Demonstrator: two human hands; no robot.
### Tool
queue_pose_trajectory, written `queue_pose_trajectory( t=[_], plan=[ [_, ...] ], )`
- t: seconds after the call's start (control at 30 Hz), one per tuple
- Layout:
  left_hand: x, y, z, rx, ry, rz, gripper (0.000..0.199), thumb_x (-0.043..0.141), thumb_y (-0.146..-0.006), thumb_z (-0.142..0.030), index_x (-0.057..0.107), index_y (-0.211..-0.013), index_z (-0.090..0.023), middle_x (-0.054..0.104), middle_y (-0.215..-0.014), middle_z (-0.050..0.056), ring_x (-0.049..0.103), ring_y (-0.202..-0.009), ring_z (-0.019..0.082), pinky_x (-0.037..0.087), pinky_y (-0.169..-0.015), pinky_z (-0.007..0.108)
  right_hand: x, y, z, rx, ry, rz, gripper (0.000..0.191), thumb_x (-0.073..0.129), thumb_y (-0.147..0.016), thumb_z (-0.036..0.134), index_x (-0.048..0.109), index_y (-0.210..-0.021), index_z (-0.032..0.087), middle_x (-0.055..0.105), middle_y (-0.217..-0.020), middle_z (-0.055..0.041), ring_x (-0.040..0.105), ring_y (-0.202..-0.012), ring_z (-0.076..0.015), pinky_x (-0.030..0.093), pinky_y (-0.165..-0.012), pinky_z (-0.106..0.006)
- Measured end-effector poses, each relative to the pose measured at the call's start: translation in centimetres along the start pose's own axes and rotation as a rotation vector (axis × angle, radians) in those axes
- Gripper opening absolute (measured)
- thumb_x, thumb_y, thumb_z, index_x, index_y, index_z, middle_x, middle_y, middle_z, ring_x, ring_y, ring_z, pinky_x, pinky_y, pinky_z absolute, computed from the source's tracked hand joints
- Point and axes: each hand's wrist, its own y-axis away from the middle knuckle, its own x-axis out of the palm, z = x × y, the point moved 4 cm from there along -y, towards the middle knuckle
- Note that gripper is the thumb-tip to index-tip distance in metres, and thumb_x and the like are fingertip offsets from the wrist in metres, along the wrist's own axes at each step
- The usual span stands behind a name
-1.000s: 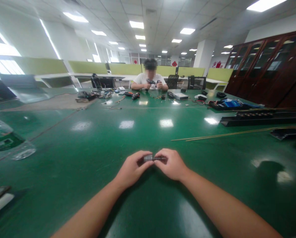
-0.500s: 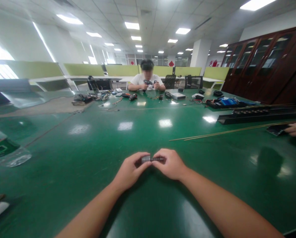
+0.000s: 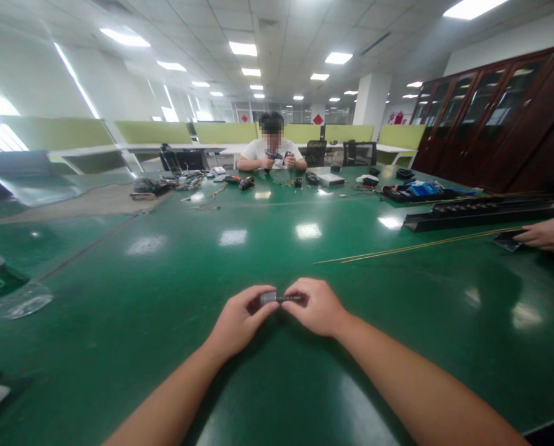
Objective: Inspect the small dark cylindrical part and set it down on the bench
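Note:
A small grey metal cylinder [image 3: 268, 298] with a thin, dark, ridged shaft [image 3: 292, 298] lies level just above the green table, in front of me. My left hand [image 3: 236, 323] pinches the cylinder between thumb and fingers. On the other side, my right hand [image 3: 322, 310] is closed on the shaft with thumb and fingertips. My two hands almost meet at the joint between cylinder and shaft. Whether the two parts are one piece, I cannot tell.
Two thin brass-coloured rods [image 3: 388, 251] lie to the right, near a long black rail [image 3: 467, 217]. A co-worker's hand [image 3: 549, 234] holds a black piece there. A plastic bottle [image 3: 14, 288] is at the left. Opposite sits a person [image 3: 271, 152] holding a power drill, among scattered tools.
My view has turned slightly to the right. Both my hands keep their grip, nearly unchanged. At the right edge, the co-worker's hand and its black piece have moved a little inward.

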Motion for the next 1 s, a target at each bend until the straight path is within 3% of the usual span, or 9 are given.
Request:
queue_pose_trajectory(
  t=[1.0],
  plan=[
    [-0.61,-0.06,-0.06,0.016,0.002,-0.076,0.036,0.068,-0.083,-0.05,0.07,-0.109,-0.026,0.072,-0.11,0.004,0.066,-0.099,0.024,0.05,-0.092,0.036,-0.76,-0.15,-0.48,0.134,-0.112,-0.015,0.009,0.067,-0.081,0.026,0.069,-0.08,0.017,0.062,-0.067,0.0011,0.053,-0.059,-0.0123,0.038,-0.057,-0.023]
  ],
)
